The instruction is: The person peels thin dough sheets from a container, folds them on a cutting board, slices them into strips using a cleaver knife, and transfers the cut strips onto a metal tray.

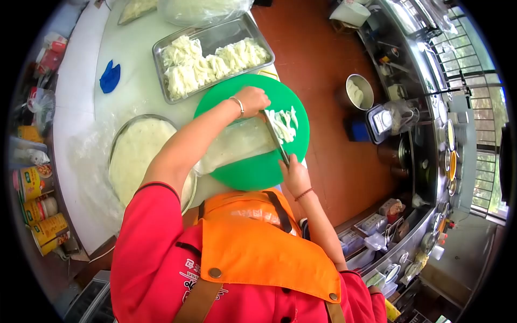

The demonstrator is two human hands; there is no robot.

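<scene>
A long knife [276, 134] lies across the end of a pale, folded, layered slab [237, 144] on a round green cutting board [253, 175]. My right hand [297, 177] is closed around the knife's near handle. At the blade's far end, my left hand [253, 100] is closed in a fist against the knife; its exact hold is partly hidden. Cut white strips [285, 125] lie loose to the right of the blade. Beyond the board, a metal tray [215, 33] holds heaps of similar pale strips [186, 62].
Left of the board, a round pan [114, 141] holds a flat pale sheet, partly behind my left arm. A blue cloth-like item [110, 77] and clear plastic film [89, 156] lie on the table. Across the red floor, a pot [360, 91] stands near a crowded counter.
</scene>
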